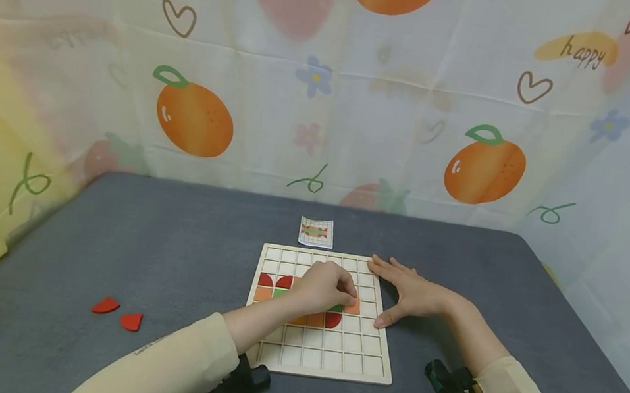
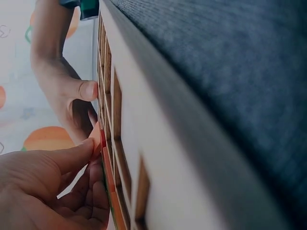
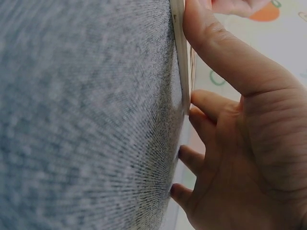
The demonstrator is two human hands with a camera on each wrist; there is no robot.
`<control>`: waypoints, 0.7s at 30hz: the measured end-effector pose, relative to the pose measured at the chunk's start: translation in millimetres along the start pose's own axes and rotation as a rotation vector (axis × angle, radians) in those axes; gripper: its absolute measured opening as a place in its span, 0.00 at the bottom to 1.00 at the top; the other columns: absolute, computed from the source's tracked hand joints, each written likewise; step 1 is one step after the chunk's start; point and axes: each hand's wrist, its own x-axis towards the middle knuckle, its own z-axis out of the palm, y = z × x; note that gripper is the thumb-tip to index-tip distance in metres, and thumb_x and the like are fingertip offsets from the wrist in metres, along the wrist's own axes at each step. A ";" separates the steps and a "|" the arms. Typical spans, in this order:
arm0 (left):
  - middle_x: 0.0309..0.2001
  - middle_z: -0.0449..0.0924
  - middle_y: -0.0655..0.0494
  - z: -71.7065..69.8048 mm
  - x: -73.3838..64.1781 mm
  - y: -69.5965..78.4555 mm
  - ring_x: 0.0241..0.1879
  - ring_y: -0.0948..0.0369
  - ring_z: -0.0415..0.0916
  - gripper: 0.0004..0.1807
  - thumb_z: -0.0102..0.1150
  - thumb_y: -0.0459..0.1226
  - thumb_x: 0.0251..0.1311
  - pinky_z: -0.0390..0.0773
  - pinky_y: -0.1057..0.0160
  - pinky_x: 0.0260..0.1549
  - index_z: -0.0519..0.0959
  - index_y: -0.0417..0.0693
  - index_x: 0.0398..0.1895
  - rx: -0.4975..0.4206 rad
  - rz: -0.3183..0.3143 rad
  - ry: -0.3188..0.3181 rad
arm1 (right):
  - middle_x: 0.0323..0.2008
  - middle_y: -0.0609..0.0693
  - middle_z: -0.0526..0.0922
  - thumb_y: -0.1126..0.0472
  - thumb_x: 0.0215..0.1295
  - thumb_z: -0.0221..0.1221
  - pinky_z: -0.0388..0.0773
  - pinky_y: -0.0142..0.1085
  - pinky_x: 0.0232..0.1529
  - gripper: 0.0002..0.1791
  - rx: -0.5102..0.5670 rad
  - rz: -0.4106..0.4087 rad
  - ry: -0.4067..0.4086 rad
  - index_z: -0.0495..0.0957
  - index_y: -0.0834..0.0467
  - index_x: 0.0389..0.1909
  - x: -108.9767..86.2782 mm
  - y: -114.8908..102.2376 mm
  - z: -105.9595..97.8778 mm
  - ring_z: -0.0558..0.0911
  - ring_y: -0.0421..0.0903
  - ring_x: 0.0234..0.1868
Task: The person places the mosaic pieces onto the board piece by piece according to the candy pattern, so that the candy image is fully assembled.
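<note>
My left hand (image 1: 321,287) reaches over a pale wooden grid board (image 1: 323,360) and pinches an orange square tile (image 2: 96,142) between thumb and fingers. In the left wrist view the tile stands tilted at the board's surface. Red quarter-round tiles (image 1: 283,281), a green tile (image 1: 278,292) and other orange tiles (image 1: 263,294) lie in the grid cells; my left hand and forearm hide some of them. My right hand (image 1: 412,295) rests along the board's right side with fingers spread, its thumb and fingertips touching the edge.
A small pattern card (image 1: 316,232) lies behind the board, showing a coloured design on a grid. Two loose red quarter-round tiles (image 1: 106,306) lie to the left on the dark grey table (image 1: 44,254). A printed fabric curtain (image 1: 348,128) hangs behind the table.
</note>
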 end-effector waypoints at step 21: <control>0.24 0.82 0.54 -4.4 -3.3 8.3 0.22 0.67 0.70 0.01 0.68 0.31 0.56 0.68 0.72 0.24 0.84 0.44 0.29 0.088 0.058 -0.017 | 0.81 0.58 0.39 0.40 0.47 0.74 0.29 0.72 0.70 0.65 0.006 -0.004 0.000 0.45 0.57 0.79 -0.5 -0.7 -0.4 0.32 0.68 0.79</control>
